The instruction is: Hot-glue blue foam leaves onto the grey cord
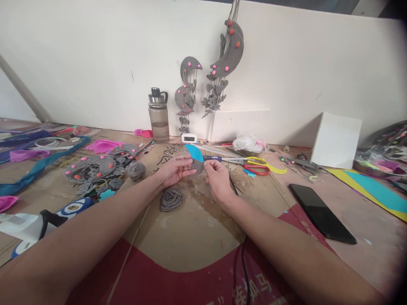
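My left hand (176,170) holds a small rounded felt piece, its grey part (197,167) below and its blue part (193,152) above. Close against the right edge of that piece, my right hand (218,176) has its thumb and finger pinched together; what sits between them is too small to make out. A coil of grey cord (171,200) lies on the cardboard below my left hand. Just beyond my right hand are red-and-yellow-handled scissors (258,166) and a dark blue handled tool (212,158).
Grey felt moons with pompoms (92,167) are heaped at left, near a hot glue gun (74,207). A water bottle (159,120) and a small digital clock (189,138) stand at the back. Moon hangings (230,55) hang against the white board. A black phone (321,212) lies right.
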Tool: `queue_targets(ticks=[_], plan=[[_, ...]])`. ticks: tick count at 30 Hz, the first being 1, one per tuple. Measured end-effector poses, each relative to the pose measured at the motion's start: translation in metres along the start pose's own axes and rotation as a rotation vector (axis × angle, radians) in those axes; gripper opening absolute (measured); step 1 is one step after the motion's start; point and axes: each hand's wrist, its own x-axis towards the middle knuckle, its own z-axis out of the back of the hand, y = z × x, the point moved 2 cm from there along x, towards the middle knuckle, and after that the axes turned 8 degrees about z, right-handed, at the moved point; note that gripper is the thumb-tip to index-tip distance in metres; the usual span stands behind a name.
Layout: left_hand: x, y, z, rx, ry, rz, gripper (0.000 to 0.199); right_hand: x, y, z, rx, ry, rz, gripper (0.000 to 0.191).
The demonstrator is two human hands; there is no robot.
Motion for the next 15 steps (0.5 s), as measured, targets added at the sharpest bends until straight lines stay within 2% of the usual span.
queue_targets(ticks=[4,12,15], plan=[[-0.0009,-0.0002,-0.0025,0.03,0.001,0.006,0.003,-0.0003,0.0005,0.0002,0.001,0.016,0.009,0.024],[0.0001,-0.001,-0.0012,0.027,0.023,-0.005,0.007,0.0003,0.0052,0.0006,0.012,0.081,0.046,0.027],[-0.0003,0.0007,-0.0031,0.063,0.036,0.003,0.008,0.0016,0.0045,0.0019,0.033,0.059,0.041,0.026]])
